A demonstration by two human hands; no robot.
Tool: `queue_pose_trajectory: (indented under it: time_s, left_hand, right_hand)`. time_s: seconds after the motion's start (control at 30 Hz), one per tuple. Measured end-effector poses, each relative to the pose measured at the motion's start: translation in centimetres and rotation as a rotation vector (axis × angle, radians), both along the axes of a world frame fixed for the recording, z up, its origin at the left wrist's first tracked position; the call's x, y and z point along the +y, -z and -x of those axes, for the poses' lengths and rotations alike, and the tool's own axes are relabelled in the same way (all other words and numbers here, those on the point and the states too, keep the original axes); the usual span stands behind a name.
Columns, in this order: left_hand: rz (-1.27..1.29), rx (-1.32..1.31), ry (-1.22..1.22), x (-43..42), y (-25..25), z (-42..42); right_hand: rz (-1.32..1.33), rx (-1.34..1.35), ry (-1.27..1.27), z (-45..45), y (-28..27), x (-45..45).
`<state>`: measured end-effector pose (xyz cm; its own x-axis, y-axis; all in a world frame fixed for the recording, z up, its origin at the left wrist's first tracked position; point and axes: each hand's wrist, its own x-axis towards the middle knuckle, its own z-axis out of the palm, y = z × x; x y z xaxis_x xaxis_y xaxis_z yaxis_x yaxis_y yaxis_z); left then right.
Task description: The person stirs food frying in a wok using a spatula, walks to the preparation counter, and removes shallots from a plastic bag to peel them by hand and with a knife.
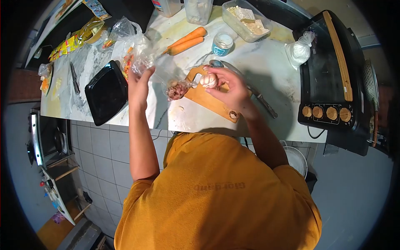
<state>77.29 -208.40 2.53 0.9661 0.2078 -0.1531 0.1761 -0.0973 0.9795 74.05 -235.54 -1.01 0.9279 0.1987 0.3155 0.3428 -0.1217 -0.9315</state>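
Observation:
A whitish-pink garlic bulb (208,80) is gripped in the fingers of my right hand (229,87), above the wooden cutting board (212,101). My left hand (141,85) is closed on the clear plastic bag (160,77), left of the board. Reddish shallots or garlic pieces (176,90) sit in the bag's lower end, beside the board's left edge. A small brown piece (233,114) lies at the board's near corner. Right of the board is a knife (266,106), partly hidden behind my right hand.
Two carrots (187,41) and a glass jar (222,43) lie beyond the board. A black tray (106,93) and another knife (75,78) are at left. A white bundle (298,53) and a black oven (333,75) stand at right. Plastic containers (246,21) line the back.

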Motion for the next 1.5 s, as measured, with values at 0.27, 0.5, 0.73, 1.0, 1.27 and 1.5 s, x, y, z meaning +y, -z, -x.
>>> queue_pose_trajectory:
  time_s: [0.27,0.5,0.73,1.0,1.27,1.5]
  left_hand:
    - [-0.433,-0.549,-0.301,-2.6,-0.5,1.7]
    - [-0.29,-0.649,0.467,-7.1,-2.8,2.3]
    - [-0.105,-0.548,0.699,-9.5,-0.9,2.2]
    - [0.036,-0.607,0.603,-10.3,1.1,2.3]
    - [0.003,-0.598,0.526,-11.5,1.8,2.4]
    - [-0.218,-0.757,0.507,-11.9,1.1,2.5]
  right_hand:
    - [-0.501,0.276,-0.174,0.3,-2.3,-2.8]
    - [-0.479,0.423,-0.24,0.7,-2.8,-2.8]
    - [-0.314,0.419,-0.225,1.6,-4.9,-2.9]
    - [-0.348,0.519,-0.213,2.2,-4.9,-3.1]
    - [-0.465,0.657,-0.151,2.4,-4.5,-3.4]
    - [-0.637,0.722,-0.241,1.9,-3.8,-4.6]
